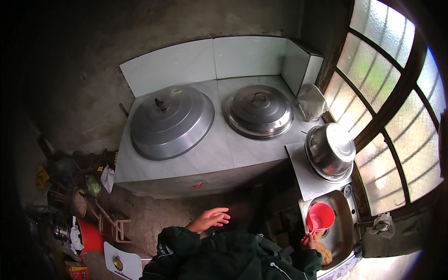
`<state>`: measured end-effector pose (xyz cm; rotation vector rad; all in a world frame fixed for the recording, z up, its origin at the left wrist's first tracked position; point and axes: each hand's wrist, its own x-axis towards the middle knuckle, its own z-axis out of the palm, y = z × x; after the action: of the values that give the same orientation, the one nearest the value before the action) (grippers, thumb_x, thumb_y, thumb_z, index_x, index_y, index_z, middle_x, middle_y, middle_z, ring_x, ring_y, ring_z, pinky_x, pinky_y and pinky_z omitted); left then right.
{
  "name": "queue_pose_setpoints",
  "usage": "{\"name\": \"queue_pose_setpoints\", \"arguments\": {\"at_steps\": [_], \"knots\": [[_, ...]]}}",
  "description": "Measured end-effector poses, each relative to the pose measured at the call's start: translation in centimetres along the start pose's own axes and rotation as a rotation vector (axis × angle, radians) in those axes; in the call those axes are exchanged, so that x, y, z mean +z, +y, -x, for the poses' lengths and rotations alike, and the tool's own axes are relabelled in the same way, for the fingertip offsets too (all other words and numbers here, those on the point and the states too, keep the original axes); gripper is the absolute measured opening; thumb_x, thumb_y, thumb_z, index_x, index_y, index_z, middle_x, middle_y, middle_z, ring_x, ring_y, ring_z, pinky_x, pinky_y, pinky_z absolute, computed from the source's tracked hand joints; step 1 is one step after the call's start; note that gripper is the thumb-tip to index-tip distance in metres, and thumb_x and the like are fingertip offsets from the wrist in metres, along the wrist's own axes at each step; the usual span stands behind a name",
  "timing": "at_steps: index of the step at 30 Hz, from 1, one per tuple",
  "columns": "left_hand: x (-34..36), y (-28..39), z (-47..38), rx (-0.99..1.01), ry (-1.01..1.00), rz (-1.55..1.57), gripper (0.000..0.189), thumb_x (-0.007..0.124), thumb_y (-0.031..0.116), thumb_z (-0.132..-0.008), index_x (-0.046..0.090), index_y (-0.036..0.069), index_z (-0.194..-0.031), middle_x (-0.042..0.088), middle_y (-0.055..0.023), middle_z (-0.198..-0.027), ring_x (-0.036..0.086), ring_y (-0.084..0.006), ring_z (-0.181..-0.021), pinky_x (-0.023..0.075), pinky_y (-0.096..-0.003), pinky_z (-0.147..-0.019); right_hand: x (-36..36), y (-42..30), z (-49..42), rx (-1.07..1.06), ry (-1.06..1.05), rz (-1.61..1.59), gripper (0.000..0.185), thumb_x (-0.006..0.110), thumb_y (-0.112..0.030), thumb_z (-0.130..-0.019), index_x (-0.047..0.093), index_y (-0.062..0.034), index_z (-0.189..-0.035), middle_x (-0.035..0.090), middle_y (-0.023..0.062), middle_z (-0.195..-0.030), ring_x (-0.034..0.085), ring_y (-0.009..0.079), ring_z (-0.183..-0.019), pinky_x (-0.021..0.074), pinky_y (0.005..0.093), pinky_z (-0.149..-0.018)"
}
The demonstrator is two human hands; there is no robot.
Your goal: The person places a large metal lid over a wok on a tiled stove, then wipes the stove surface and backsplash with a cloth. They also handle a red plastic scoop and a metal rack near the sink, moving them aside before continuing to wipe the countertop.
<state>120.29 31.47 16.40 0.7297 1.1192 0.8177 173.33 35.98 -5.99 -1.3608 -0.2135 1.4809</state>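
My right hand [308,242] grips the handle of a red plastic water dipper [321,217] over a stainless steel sink [345,229]. The dipper's bowl looks empty from above. A tan scrubber [324,254], perhaps a dried loofah, lies in the sink beside that hand, partly covered by it. In front of my dark jacket my left hand [211,218] is held in the air with its fingers apart and nothing in it. A tap [364,224] with a plastic bag [384,225] around its outer end stands at the sink's right side.
Ahead, a tiled stove counter [224,140] carries a large aluminium lid [175,122] and a smaller steel lid [259,110]. Upturned steel basins [330,152] stand by the barred window [378,105]. At left are a wooden chair frame [113,227], a red bucket [90,236] and a white stool [122,259].
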Motion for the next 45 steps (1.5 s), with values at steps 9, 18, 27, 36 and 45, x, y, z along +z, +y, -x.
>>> {"name": "queue_pose_setpoints", "arguments": {"at_steps": [9, 18, 27, 36, 45], "knots": [[-8.3, -1.7, 3.9, 0.023, 0.068, 0.076, 0.048, 0.05, 0.031, -0.102, 0.043, 0.004, -0.141, 0.06, -0.0112, -0.124, 0.06, -0.0195, -0.111, 0.0492, -0.0321, -0.092, 1.5, 0.9, 2.9, -0.081, 0.067, -0.143, 0.017, 0.057, -0.022, -0.097, 0.05, -0.0228, -0.112, 0.06, 0.0002, -0.085, 0.057, 0.0134, -0.069, 0.0503, 0.0288, -0.058], [-12.3, -1.5, 4.4, 0.005, 0.078, 0.102, 0.046, 0.048, 0.028, -0.103, 0.041, 0.004, -0.142, 0.058, -0.0127, -0.126, 0.059, -0.0216, -0.114, 0.049, -0.0338, -0.095, 3.2, 0.8, 5.6, 0.012, 0.169, -0.003, 0.031, 0.066, -0.024, -0.092, 0.052, -0.0239, -0.119, 0.062, 0.0018, -0.101, 0.062, 0.0218, -0.093, 0.0553, 0.0402, -0.079], [-14.2, -2.1, 5.4, 0.018, 0.084, 0.153, 0.046, 0.047, 0.028, -0.104, 0.04, 0.004, -0.142, 0.058, -0.0132, -0.125, 0.06, -0.0222, -0.112, 0.0488, -0.0343, -0.094, 7.8, 3.7, 8.4, 0.024, 0.143, 0.086, 0.043, 0.067, -0.028, -0.091, 0.051, -0.0159, -0.129, 0.059, 0.0132, -0.119, 0.062, 0.0291, -0.101, 0.0559, 0.0442, -0.078], [-15.6, -2.7, 6.3, 0.027, 0.103, 0.17, 0.047, 0.047, 0.03, -0.104, 0.04, 0.004, -0.142, 0.058, -0.0131, -0.126, 0.06, -0.0223, -0.113, 0.0488, -0.034, -0.094, 13.4, 4.5, 10.8, 0.092, -0.13, 0.204, 0.031, 0.062, -0.029, -0.096, 0.057, -0.0093, -0.12, 0.064, 0.0062, -0.087, 0.062, 0.0197, -0.07, 0.0557, 0.0354, -0.063], [-16.6, -3.8, 6.8, 0.043, 0.141, 0.218, 0.051, 0.052, 0.034, -0.101, 0.042, 0.004, -0.142, 0.06, -0.0115, -0.124, 0.061, -0.02, -0.109, 0.0501, -0.0333, -0.09, 14.5, 5.2, 11.4, 0.098, -0.084, 0.2, 0.026, 0.061, -0.026, -0.097, 0.057, -0.0083, -0.116, 0.061, 0.0051, -0.08, 0.056, 0.0153, -0.062, 0.0441, 0.0277, -0.049]]}}
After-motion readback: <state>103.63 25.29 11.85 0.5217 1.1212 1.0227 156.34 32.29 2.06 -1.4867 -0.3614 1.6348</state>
